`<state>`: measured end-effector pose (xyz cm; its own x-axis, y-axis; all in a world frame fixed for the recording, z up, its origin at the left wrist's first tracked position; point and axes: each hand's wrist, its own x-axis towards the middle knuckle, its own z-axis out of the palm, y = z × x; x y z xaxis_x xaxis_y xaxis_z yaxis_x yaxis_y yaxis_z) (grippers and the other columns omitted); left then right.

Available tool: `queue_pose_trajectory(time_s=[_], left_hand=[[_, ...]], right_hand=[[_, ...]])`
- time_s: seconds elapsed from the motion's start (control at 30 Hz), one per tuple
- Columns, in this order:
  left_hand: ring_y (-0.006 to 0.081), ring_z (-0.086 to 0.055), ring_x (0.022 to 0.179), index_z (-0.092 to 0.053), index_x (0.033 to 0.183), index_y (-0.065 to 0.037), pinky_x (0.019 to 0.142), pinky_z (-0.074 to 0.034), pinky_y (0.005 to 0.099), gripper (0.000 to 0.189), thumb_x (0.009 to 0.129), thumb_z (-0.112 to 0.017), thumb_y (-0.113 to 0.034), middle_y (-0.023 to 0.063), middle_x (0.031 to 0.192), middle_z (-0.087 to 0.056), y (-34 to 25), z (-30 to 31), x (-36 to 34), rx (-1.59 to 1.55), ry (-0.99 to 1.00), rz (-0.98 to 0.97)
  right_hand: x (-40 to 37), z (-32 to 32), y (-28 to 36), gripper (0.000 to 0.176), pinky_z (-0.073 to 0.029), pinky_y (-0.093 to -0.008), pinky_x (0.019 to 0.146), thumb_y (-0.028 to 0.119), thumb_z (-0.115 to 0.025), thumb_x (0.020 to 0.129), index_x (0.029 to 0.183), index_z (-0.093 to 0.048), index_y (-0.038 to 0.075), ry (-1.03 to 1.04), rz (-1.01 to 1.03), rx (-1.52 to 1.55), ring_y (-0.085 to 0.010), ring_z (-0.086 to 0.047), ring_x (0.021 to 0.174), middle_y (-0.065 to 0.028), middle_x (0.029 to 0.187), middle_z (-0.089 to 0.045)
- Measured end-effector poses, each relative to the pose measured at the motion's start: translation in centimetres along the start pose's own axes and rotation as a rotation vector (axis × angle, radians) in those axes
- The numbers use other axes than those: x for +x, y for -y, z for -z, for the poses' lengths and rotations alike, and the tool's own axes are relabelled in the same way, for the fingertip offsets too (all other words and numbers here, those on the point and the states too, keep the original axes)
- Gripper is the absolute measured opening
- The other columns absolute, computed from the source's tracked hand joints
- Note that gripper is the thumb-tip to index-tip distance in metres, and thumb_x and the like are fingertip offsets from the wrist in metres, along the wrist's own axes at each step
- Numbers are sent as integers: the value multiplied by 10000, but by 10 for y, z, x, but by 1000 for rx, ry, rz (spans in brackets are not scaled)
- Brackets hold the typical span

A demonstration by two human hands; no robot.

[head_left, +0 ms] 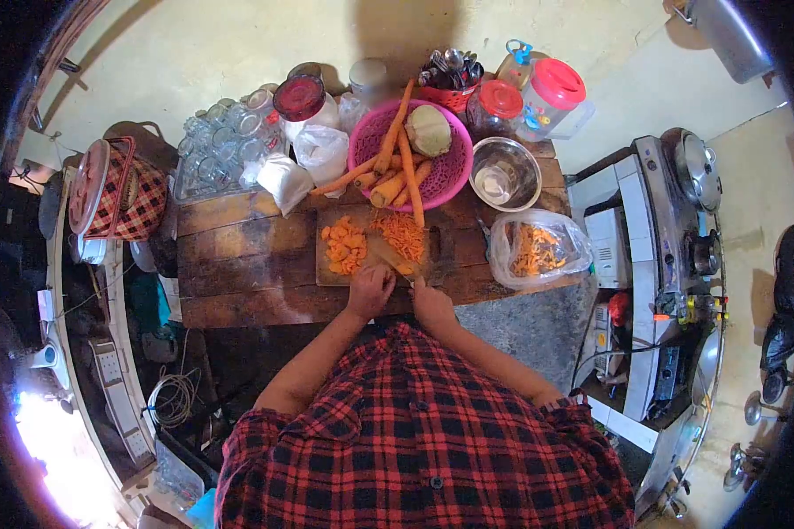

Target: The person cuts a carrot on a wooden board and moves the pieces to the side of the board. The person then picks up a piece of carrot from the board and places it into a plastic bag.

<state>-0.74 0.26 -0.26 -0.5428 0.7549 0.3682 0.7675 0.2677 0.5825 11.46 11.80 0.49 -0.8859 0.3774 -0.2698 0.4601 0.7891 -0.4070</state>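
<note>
A wooden cutting board (326, 279) lies near the front edge of the table. On its left is a heap of carrot slices (344, 247); thin carrot strips (400, 233) are piled at the upper right. My right hand (433, 305) is closed around the handle of a knife (417, 282), its blade low over the board. My left hand (371, 290) rests at the board's front edge, fingers bent and pressed together beside a few carrot pieces (403, 266). What lies under those fingertips is mostly hidden.
Behind the board stands a pink basket (460, 183) with whole carrots and a cabbage (428, 131). To its right are a steel bowl (533, 181) and a plastic bag (578, 251) of carrot strips. Glasses (225, 137), white bags (284, 181) and jars (494, 110) line the back.
</note>
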Motion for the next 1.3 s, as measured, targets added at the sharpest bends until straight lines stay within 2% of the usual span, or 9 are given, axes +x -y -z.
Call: queue_pose_trajectory(time_s=[0.2,0.27,0.43,0.5,0.6,0.73,0.8,1.03,1.3], left_hand=[[285,-573,726,-502,852,-49,704,-440,393,208,700,-643,-72,95,757,-564,-5,-12,13,23,9,-56],[289,-575,746,-507,867,-48,711,-444,389,203,707,-629,-75,99,771,-567,-3,-14,18,59,64,-36],[280,-562,881,-542,907,-59,791,-429,400,205,716,-603,-104,91,876,-576,-7,-8,30,45,148,59],[267,-521,985,-580,957,-72,861,-381,435,268,695,-612,-119,69,983,-571,-8,-1,28,238,136,-258],[267,-476,1049,-608,984,-88,896,-334,464,319,667,-616,-125,53,1047,-559,-6,4,19,265,62,-174],[279,-471,1053,-614,991,-87,896,-332,466,345,648,-610,-120,65,1056,-562,10,24,16,202,11,-23],[284,-458,1064,-625,972,-88,901,-325,467,344,631,-615,-130,68,1046,-562,16,38,13,190,-63,129],[290,-476,1027,-635,950,-107,904,-300,489,325,632,-652,-170,77,1009,-571,18,50,10,349,93,73],[186,-519,940,-657,838,-129,895,-302,468,155,689,-663,-170,-17,829,-622,33,17,5,216,104,-62]], right_hand=[[4,3,-5,233,-508,-441,523,222,-388,916,978,-460,9,-64,6,-117,-349,-631,615,-185,653,-615],[8,4,-8,244,-509,-448,528,229,-402,913,979,-453,0,-172,13,-73,-358,-629,614,-194,656,-613],[-1,38,-4,218,-480,-497,552,227,-457,890,933,-430,14,-122,-115,52,-395,-607,628,-219,671,-597],[-5,41,-11,222,-473,-508,553,233,-457,892,930,-431,16,-106,-147,78,-403,-603,626,-227,667,-594],[-15,39,-18,245,-465,-514,553,256,-467,888,925,-432,17,-113,-142,85,-409,-599,630,-235,662,-589],[-26,35,-21,277,-462,-519,558,292,-468,887,952,-444,24,-66,-73,72,-413,-594,633,-226,673,-597],[-27,33,-19,277,-458,-523,559,286,-475,882,942,-446,17,-27,-36,65,-420,-587,631,-235,676,-592],[-13,33,-14,255,-470,-511,573,296,-472,881,935,-468,47,-59,-79,46,-410,-595,645,-219,678,-598],[-11,31,-3,268,-480,-507,589,297,-462,886,935,-479,34,-39,-86,88,-403,-604,651,-221,687,-606]])
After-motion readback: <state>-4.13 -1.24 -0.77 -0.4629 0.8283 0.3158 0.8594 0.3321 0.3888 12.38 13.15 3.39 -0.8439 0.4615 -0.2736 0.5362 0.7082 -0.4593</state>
